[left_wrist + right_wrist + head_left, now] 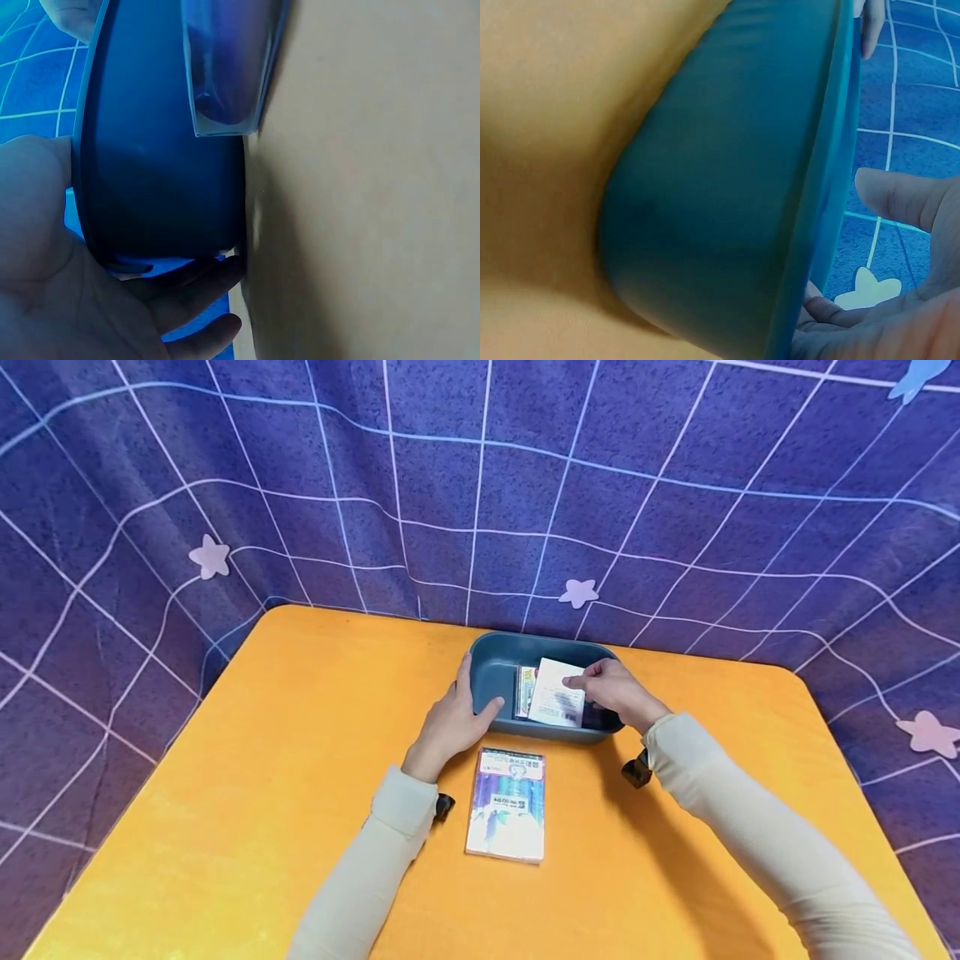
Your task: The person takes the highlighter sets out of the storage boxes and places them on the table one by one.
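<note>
A dark blue-green plastic bin (497, 681) stands on the orange table. My left hand (453, 718) holds its left end, the thumb at the near rim and the fingers around the outside in the left wrist view. Over the right end, my right hand (611, 687) pinches a white printed packet (557, 697), thumb on its face; the other fingers are partly hidden inside the rim. Beneath and left of that packet lies a colourful flat item (525, 685) with a dark edge. In the right wrist view the bin's outer wall (712, 172) hides the contents.
Just in front of the bin lies a flat purple-and-white pack (507, 810) with printed labels. A blue curtain (450, 485) with white grid lines and stars hangs behind and beside the orange table (315, 693).
</note>
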{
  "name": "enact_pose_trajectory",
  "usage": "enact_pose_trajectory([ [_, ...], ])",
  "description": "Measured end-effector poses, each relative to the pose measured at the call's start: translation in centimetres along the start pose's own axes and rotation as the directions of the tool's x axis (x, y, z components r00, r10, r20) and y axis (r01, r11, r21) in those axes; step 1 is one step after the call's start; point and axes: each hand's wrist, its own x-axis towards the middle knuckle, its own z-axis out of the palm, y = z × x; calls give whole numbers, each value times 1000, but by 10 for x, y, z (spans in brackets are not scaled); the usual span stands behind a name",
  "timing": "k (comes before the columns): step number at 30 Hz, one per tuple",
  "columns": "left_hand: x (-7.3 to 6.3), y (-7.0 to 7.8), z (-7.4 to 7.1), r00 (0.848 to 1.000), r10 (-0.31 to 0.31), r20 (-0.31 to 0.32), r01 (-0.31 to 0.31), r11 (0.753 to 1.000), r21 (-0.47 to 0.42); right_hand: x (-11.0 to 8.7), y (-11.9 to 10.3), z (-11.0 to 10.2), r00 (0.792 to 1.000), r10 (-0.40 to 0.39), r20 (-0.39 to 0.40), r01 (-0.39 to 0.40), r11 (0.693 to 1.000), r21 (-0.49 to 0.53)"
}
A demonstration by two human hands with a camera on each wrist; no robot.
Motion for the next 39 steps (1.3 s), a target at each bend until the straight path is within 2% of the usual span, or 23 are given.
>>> enact_pose_trajectory([
  [5,-1,-1,0,1000,-4,-2,4,1000,8,2,0,0,999,-34,18,35,999,-41],
  [17,1,-2,0,1000,-3,4,3,1000,-1,10,-4,-2,997,-10,80,25,983,-182],
  [25,3,-1,1,1000,6,-2,-6,1000,5,18,-10,1,995,-14,102,36,975,-218],
  [32,3,2,2,1000,-3,4,3,1000,12,22,-13,9,998,-12,58,28,962,-272],
  [39,2,1,1,1000,-16,2,16,1000,-1,24,-21,17,997,-4,83,27,959,-283],
])
